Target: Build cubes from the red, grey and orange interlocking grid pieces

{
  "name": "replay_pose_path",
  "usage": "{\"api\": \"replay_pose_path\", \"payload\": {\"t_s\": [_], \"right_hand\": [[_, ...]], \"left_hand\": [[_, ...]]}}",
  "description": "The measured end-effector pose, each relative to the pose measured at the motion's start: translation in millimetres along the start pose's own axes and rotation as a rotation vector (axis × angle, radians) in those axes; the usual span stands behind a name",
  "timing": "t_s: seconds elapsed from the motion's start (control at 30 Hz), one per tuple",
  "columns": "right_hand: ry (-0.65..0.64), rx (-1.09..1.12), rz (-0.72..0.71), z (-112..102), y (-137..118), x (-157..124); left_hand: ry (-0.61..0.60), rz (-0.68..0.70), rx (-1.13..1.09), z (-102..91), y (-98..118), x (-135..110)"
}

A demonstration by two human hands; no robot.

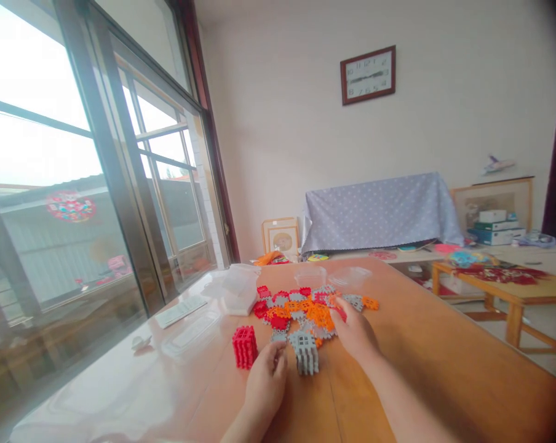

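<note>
A loose pile of red, orange and grey plastic interlocking pieces (296,307) with toothed edges lies mid-table. My right hand (357,332) reaches into the pile's right side, thumb and fingers closed around a red interlocking piece (341,313). My left hand (266,378) rests low with its fingers curled together; what they hold, if anything, is hidden. Just right of it stands a stack of grey interlocking pieces (306,354). To its left, a matching red stack (245,347) stands upright.
Clear plastic containers (236,295) and a clear lid (190,332) lie on the left of the wooden table (425,369). More clear plastic tubs (352,277) sit behind the pile. A window runs along the left. At the right stands a low wooden table (513,295) with red bits on it.
</note>
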State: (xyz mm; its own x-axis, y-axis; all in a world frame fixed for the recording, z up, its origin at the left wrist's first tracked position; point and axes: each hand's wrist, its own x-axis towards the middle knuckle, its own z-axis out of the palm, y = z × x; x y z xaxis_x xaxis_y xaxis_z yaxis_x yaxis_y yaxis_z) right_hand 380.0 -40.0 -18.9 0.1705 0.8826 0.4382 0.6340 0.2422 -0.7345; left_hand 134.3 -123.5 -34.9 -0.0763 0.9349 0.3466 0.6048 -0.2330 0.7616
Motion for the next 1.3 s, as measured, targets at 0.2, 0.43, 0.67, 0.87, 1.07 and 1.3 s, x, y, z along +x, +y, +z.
{"api": "replay_pose_path", "payload": {"t_s": [0.2,0.43,0.67,0.87,1.07,1.3], "right_hand": [[-0.102,0.068,0.02,9.7,0.9,-38.5],[-0.129,0.198,0.063,28.2,-8.0,-72.3],[-0.122,0.144,0.089,32.6,-10.1,-82.7],[-0.145,0.151,0.124,40.5,0.7,-76.0],[-0.166,0.204,0.17,45.8,7.5,-71.9],[-0.165,0.194,0.154,39.5,1.4,-73.8]], "left_hand": [[-0.021,-0.012,0.105,-3.6,-1.9,-1.3],[-0.044,-0.045,0.089,-6.6,-2.0,-3.1],[-0.116,-0.03,0.089,-4.3,-4.6,-6.3],[-0.212,0.025,0.121,-8.3,0.0,-3.8],[-0.379,-0.023,0.093,-15.2,5.2,12.2],[-0.434,0.044,0.026,-13.3,0.9,25.9]]}}
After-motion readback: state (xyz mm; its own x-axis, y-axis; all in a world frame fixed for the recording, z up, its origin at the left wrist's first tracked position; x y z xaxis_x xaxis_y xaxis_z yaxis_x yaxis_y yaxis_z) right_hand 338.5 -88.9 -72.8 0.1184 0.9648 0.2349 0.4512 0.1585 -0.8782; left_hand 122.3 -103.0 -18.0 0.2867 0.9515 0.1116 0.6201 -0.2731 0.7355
